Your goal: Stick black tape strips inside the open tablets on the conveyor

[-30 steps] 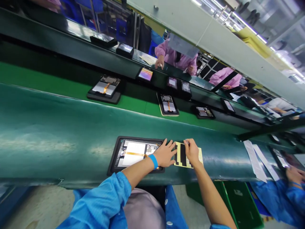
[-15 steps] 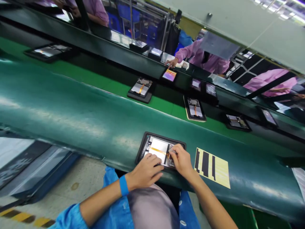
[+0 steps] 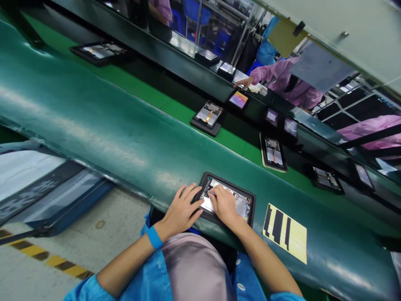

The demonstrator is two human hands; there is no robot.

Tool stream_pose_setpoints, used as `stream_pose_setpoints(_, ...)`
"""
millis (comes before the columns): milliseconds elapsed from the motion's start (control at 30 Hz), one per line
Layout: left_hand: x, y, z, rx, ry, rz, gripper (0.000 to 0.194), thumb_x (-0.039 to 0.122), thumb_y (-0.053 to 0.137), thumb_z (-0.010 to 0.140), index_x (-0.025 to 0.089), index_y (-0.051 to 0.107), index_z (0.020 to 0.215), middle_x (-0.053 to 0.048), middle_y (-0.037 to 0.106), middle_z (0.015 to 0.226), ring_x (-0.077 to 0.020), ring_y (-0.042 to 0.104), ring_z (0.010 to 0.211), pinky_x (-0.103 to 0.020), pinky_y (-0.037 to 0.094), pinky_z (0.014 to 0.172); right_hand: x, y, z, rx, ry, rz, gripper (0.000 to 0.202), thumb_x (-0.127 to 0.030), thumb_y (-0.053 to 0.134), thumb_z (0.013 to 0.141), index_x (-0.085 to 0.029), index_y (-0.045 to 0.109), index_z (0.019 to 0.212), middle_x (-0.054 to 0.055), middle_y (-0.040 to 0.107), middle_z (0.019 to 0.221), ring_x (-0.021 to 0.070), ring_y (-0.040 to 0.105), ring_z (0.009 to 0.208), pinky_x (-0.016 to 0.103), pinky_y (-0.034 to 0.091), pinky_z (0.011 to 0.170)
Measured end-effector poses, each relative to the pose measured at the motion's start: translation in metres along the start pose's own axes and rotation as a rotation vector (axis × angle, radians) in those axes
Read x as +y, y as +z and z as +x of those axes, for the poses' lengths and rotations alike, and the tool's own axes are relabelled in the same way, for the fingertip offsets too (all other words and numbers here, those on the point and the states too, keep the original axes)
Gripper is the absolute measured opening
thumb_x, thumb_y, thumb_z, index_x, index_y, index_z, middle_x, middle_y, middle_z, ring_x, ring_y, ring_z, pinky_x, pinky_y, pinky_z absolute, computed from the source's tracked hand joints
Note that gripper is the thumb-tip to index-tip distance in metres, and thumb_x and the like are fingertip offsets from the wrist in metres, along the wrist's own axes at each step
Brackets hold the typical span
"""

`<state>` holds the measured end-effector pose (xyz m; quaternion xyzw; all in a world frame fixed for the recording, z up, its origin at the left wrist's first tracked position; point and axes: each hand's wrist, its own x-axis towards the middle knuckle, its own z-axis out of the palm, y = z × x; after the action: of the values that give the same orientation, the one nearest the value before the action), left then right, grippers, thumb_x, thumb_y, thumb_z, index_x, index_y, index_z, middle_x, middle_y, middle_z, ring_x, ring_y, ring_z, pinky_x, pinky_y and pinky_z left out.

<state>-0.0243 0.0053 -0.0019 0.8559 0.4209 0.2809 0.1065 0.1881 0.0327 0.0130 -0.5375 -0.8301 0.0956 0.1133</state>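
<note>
An opened tablet (image 3: pixel 244 205) lies in a black tray (image 3: pixel 254 213) on the green bench in front of me, its inner parts facing up. My left hand (image 3: pixel 184 207), with a blue band at the wrist, rests against the tray's left edge, fingers spread. Over the left half of the tablet, my right hand (image 3: pixel 224 204) is closed, fingertips pressed together down on its inside. Whatever is between those fingertips is too small to make out. Right of the tray lies a yellow sheet (image 3: pixel 297 238) carrying several black strips.
Beyond the bench's rounded edge runs a green belt (image 3: pixel 150 98). It carries more opened tablets, among them one near the middle (image 3: pixel 208 115) and one on a pale base (image 3: pixel 273 152). Across it, a co-worker's hand (image 3: pixel 244 82) touches a lit screen (image 3: pixel 238 99).
My right hand has moved from the tablet's right part to its left part. My left hand has drawn back to the tray's left edge, fingers spreading. The view has shifted.
</note>
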Motion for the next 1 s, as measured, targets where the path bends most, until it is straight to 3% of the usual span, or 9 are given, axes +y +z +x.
stream_pose_setpoints(300,0.0,0.001,0.007,-0.113,0.015,0.05,0.045,0.041,0.054,0.098,0.025,0.06,0.14,-0.017,0.041,0.159,-0.0383,0.033,0.15,-0.063,0.028,0.118,0.0,0.008,0.0,0.074,0.054,-0.057,0.016,-0.023,0.05,0.104,-0.021,0.064,0.096,0.006,0.068,0.095,0.0203,0.063,0.083,0.03,0.042,0.075)
stream_pose_setpoints(867,-0.001,-0.002,0.016,-0.159,0.017,0.059,0.056,0.041,0.058,0.096,0.029,0.049,0.15,-0.014,0.039,0.162,-0.0409,0.033,0.149,-0.066,0.028,0.116,-0.004,0.008,-0.001,0.096,0.135,0.02,0.014,-0.019,0.05,0.1,-0.02,0.063,0.096,0.007,0.066,0.094,0.0211,0.061,0.079,0.032,0.044,0.075)
stream_pose_setpoints(1000,0.001,-0.002,0.019,-0.182,-0.003,0.074,0.052,0.042,0.06,0.095,0.028,0.055,0.145,-0.014,0.037,0.163,-0.0419,0.031,0.15,-0.068,0.027,0.116,-0.001,0.0,-0.003,0.179,0.181,0.145,0.016,-0.021,0.047,0.102,-0.021,0.063,0.101,0.007,0.065,0.098,0.0203,0.063,0.084,0.031,0.047,0.077)
